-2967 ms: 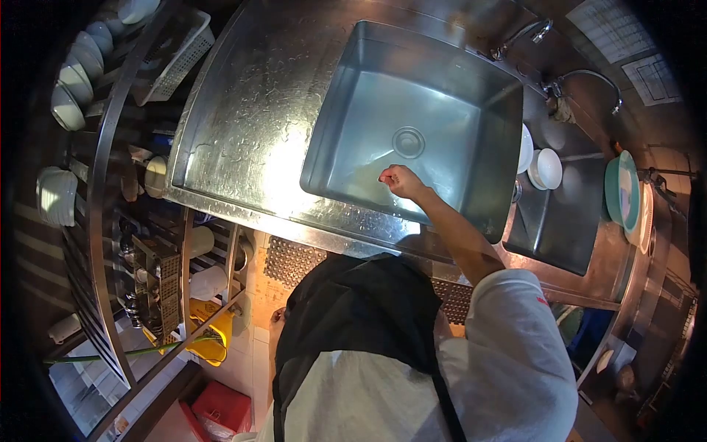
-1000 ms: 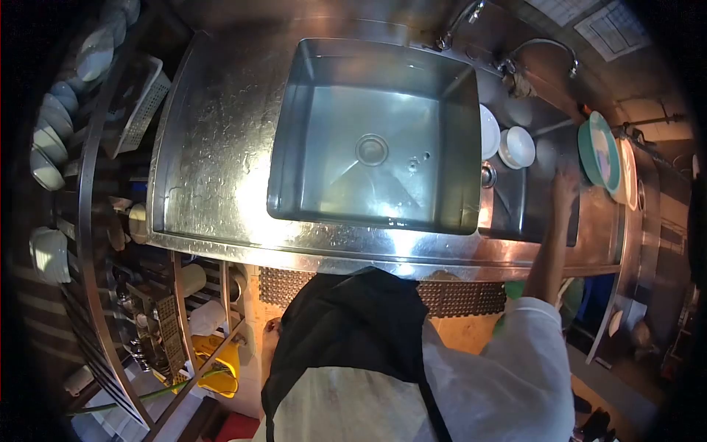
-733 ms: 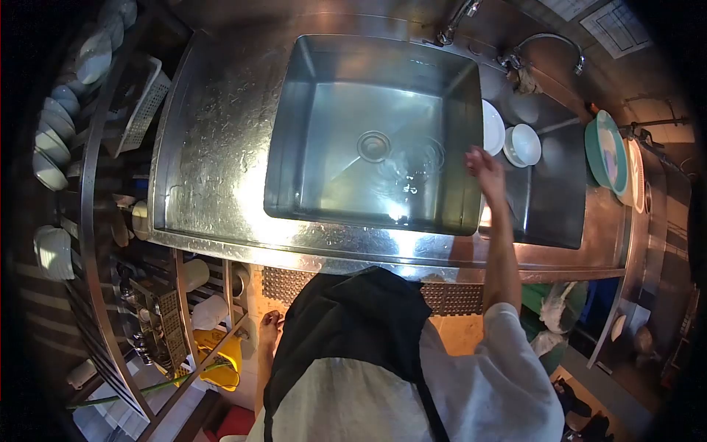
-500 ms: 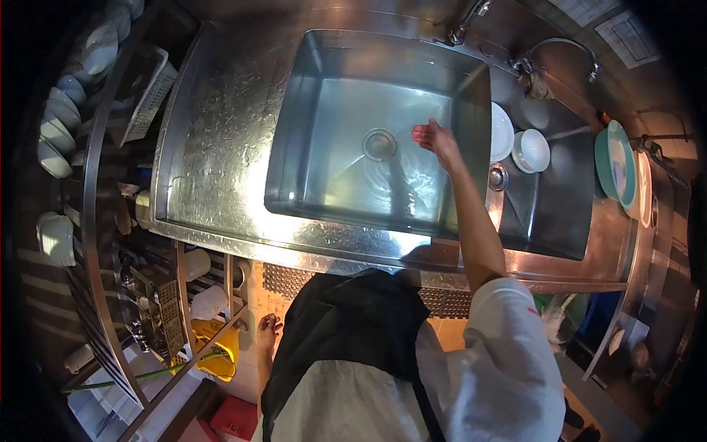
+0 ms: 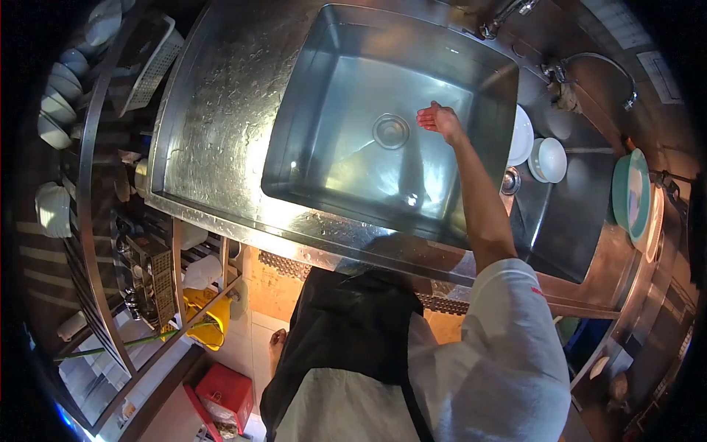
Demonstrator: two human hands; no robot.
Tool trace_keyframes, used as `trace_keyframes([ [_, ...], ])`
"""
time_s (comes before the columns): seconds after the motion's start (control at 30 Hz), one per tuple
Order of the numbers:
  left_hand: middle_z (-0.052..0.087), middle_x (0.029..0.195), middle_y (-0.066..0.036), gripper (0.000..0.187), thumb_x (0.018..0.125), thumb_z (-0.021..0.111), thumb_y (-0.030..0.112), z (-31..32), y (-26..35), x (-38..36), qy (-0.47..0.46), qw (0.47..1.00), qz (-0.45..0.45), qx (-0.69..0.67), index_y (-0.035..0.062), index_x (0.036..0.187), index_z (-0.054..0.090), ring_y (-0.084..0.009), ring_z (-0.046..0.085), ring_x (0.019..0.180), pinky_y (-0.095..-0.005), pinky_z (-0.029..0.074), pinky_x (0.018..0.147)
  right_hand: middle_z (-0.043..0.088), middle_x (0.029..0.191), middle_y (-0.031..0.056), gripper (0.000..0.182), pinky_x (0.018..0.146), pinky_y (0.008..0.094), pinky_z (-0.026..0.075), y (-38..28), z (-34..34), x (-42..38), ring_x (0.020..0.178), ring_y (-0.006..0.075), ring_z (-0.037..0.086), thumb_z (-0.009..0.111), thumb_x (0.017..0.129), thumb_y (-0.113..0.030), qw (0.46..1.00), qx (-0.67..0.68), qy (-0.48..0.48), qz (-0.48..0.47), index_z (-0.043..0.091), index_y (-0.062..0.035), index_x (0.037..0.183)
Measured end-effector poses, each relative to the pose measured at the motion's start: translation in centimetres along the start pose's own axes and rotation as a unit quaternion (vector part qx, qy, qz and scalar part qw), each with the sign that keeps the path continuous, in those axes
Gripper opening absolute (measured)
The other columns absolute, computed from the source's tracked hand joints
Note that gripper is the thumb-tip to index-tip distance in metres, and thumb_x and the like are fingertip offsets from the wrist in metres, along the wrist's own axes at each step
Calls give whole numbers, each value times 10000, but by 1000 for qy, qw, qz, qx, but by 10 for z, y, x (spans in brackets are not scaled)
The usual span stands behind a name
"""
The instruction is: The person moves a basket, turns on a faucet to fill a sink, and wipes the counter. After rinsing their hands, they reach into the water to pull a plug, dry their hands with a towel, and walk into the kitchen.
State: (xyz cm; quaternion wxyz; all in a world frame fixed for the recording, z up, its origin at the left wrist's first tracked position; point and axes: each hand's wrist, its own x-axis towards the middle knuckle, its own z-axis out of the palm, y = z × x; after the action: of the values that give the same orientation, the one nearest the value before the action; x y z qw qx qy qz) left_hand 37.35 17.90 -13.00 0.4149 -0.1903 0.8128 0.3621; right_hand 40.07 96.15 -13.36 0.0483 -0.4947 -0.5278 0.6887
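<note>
My right hand (image 5: 440,121) reaches over the large steel sink (image 5: 302,110), its fingers stretched out together toward the left and nothing in them. It hangs right of the round drain (image 5: 391,131), and its shadow falls across the sink floor. Light glints on the water (image 5: 368,169) in the sink. My left hand (image 5: 277,339) is low at my side, left of the black apron (image 5: 339,317) and below the counter's front edge. Its fingers are loosely bent with nothing visible in them; part of the hand is hidden.
White bowls (image 5: 548,160) and a white plate (image 5: 521,136) stand in the smaller right-hand sink. Beyond are two taps (image 5: 508,18) and a green basin (image 5: 631,193). At left, a metal rack (image 5: 90,184) holds bowls and baskets. A red bin (image 5: 224,394) stands on the floor.
The view has shifted and turned a little, with more floor showing at lower left. My right hand is still over the sink, and ripples on the water have eased. My left hand shows less.
</note>
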Motion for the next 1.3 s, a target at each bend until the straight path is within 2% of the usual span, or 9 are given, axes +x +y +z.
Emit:
trace_keyframes([
  [0.07,579,895,-94,312,851,559,279,7,4,-5,-22,989,5,-146,3,986,505,-163,561,770,-295,477,678,630,857,96,488,721,291,471,-1,1,2,755,176,601,276,927,-371,1000,1,-8,-2,594,-1,949],
  [0.2,573,930,-92,311,856,549,283,24,58,-33,9,988,-27,-154,22,1016,497,-171,568,794,-299,480,673,628,853,104,486,722,299,477,1,0,11,744,180,599,272,929,-358,1000,-10,-17,3,591,9,933],
  [0.33,567,944,-99,306,865,533,278,31,94,-50,-2,998,-6,-64,34,1044,487,-195,574,805,-301,483,670,626,843,95,481,714,297,478,-1,2,13,731,174,595,274,930,-351,999,-25,-22,13,595,7,914],
  [0.47,565,945,-110,295,873,519,263,31,92,-49,-1,999,-18,-34,28,1048,487,-210,573,808,-311,489,691,619,755,86,458,671,299,477,-1,5,9,671,172,588,283,923,-322,1000,-12,-20,4,606,-8,848],
  [0.57,565,948,-116,296,876,513,258,30,74,-42,-3,997,-10,-71,22,1054,487,-208,571,810,-319,491,703,617,757,85,457,673,300,477,0,7,7,676,171,585,281,924,-320,999,-25,-23,4,606,-8,848],
  [0.73,563,957,-122,307,875,515,259,35,86,-50,0,999,-11,-46,13,1057,485,-212,567,813,-323,490,709,610,805,92,486,703,290,469,2,9,5,737,171,581,271,926,-349,998,-15,-56,18,591,16,911],
  [1.07,560,969,-115,310,878,512,258,38,90,-51,1,1000,-7,-28,21,1074,473,-211,559,828,-327,487,715,607,818,98,467,711,296,469,9,19,3,756,178,577,276,928,-333,997,10,-79,24,582,20,926],
  [1.17,560,965,-111,298,877,515,251,38,82,-46,6,998,-11,-56,25,1067,478,-207,558,825,-320,487,705,618,818,112,471,711,308,479,13,24,8,733,188,587,267,928,-323,997,19,-75,19,590,19,892],
  [1.3,560,956,-110,292,874,520,250,38,83,-47,9,998,-17,-64,27,1059,484,-206,560,820,-316,488,696,616,859,136,467,737,316,476,13,29,8,763,212,590,267,929,-316,995,46,-81,38,573,37,928],
])
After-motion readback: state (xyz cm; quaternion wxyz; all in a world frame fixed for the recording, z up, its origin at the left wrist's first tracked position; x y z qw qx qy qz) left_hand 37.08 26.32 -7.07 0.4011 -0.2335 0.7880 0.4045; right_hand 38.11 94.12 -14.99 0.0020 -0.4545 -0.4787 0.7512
